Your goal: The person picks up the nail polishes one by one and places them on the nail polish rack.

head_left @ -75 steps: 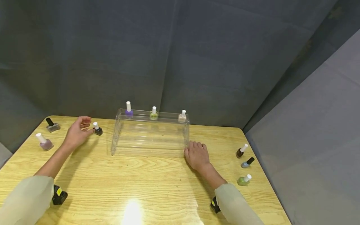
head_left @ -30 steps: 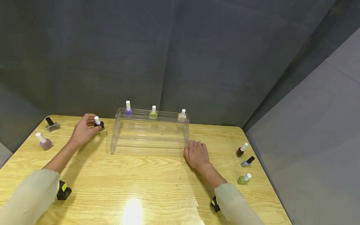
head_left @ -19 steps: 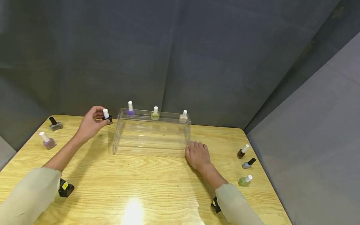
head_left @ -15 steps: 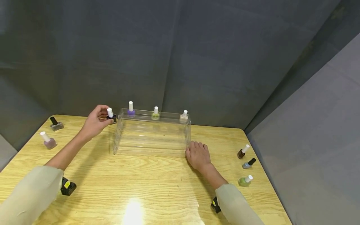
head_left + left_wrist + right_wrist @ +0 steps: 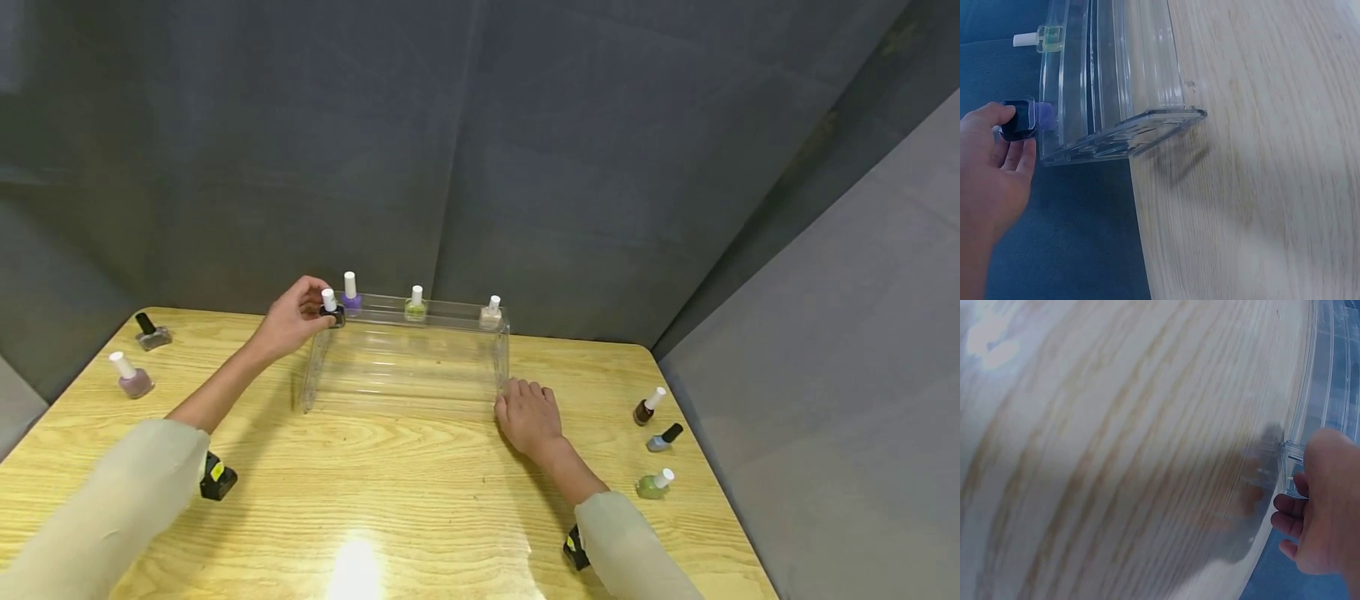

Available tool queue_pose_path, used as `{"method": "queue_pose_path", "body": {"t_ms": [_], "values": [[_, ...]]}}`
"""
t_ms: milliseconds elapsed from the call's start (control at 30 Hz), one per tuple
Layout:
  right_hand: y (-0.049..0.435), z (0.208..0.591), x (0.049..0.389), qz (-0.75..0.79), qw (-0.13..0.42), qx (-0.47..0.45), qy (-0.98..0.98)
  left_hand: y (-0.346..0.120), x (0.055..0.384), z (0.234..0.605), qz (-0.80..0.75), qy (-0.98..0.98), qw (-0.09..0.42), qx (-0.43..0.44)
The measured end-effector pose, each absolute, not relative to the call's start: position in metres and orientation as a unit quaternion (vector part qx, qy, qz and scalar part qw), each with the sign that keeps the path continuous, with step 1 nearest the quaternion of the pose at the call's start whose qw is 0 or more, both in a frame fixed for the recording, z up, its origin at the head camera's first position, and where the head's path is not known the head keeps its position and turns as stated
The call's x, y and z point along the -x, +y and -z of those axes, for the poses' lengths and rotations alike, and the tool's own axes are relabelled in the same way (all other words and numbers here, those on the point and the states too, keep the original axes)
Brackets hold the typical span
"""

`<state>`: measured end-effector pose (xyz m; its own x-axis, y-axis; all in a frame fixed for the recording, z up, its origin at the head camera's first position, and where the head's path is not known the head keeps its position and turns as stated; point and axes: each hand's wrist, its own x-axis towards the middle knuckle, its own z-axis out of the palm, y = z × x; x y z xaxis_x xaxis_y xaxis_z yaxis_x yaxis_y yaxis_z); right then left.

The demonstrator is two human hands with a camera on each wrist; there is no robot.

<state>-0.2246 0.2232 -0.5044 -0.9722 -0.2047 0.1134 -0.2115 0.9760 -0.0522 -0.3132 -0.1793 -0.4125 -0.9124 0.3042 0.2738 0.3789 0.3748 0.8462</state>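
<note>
In my left hand point(image 5: 291, 323) I pinch a dark nail polish bottle point(image 5: 332, 315) with a white cap, thumb on its near side. It is held at the left end of the top tier of a clear tiered rack point(image 5: 408, 400). In the left wrist view the dark bottle point(image 5: 1019, 120) overlaps a purple bottle point(image 5: 1046, 116). On the top tier stand the purple bottle, a yellow-green bottle point(image 5: 416, 310) and a beige bottle point(image 5: 491, 317), all white-capped. My right hand point(image 5: 529, 417) grips the rack's lower right corner, its fingers curled beside the end panel point(image 5: 1292, 464).
At the table's left lie a grey bottle point(image 5: 155, 338) with a black cap and a mauve bottle point(image 5: 136, 383). Along the right edge lie a dark brown bottle point(image 5: 642, 413), a light blue bottle point(image 5: 657, 443) and a green bottle point(image 5: 651, 488). A dark curtain point(image 5: 375, 167) hangs behind.
My left hand has taken hold of the dark bottle, lifted it from the table and carried it right to the rack's top left end. The right hand stays at the rack's corner.
</note>
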Motion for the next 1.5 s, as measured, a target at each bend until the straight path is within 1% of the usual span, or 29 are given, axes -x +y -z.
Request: {"method": "queue_pose_path", "body": {"t_ms": [367, 600, 900, 1033, 1300, 1500], "values": [[0.224, 0.507, 0.226, -0.040, 0.069, -0.108, -0.991, -0.170, 0.325, 0.426, 0.487, -0.843, 0.038, 0.223], [0.223, 0.506, 0.225, -0.038, 0.067, -0.105, -0.992, -0.168, 0.328, 0.430, 0.449, -0.860, 0.017, 0.240], [0.222, 0.505, 0.225, -0.039, 0.072, -0.102, -0.991, -0.165, 0.327, 0.427, 0.381, -0.888, 0.011, 0.258], [0.222, 0.505, 0.224, -0.042, 0.069, -0.102, -0.992, -0.163, 0.327, 0.424, 0.351, -0.899, 0.001, 0.262], [0.222, 0.504, 0.225, -0.039, 0.071, -0.099, -0.992, -0.158, 0.330, 0.415, 0.322, -0.916, -0.041, 0.237], [0.221, 0.504, 0.225, -0.049, 0.071, -0.101, -0.991, -0.158, 0.329, 0.415, 0.322, -0.916, -0.051, 0.234]]}}
